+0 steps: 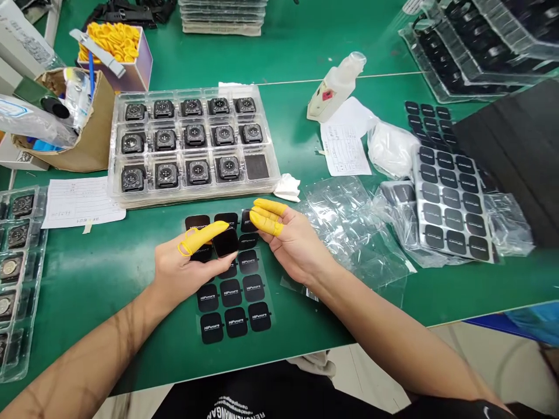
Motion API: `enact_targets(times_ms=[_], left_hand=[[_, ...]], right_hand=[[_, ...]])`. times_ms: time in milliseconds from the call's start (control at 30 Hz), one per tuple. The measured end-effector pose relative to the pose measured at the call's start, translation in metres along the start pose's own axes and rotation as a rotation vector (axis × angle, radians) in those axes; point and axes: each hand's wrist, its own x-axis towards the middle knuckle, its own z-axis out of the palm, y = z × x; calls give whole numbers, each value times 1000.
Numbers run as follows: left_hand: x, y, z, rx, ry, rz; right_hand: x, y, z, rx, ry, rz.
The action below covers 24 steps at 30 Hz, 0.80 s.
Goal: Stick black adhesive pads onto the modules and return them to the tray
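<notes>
My left hand (192, 253) grips a smartwatch body (226, 242) between thumb and a finger in a yellow finger cot, its glossy black screen facing up. Below the watch lies a clear sheet of black square screen films (231, 293) printed "HiFuture". My right hand (290, 235) is close by on the right, yellow cots on its fingers. Those fingers are bent together at the sheet's upper right film (248, 220); whether they pinch anything is hidden. Behind both hands, a clear plastic tray (196, 195) holds several watch bodies, backs up, with one bare compartment at the front right.
Another watch tray (32, 279) stands at the left edge. Boxes hold yellow finger cots (116, 42) and supplies. A white bottle (336, 87), papers, clear plastic wrap (349, 227) and more film sheets (452, 203) lie to the right. Stacked trays (463, 52) stand back right.
</notes>
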Motion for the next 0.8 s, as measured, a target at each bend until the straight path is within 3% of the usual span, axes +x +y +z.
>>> enact_targets(times_ms=[200,367,500,633,800], left_hand=[[3,1,0,5,12,-19],[2,1,1,12,40,-71],[3,2,2,-15,42,-56],[3,2,2,-46,25,-62],[2,1,2,-70,18,-86]], right_hand=[[2,1,-1,5,-37,7],[7,3,-3,-95,-73,-70],[11,6,-5,-235,-105,-258],[16,10,-9,-396,-71,-502],[17,14,-12,-495,-31,-702]])
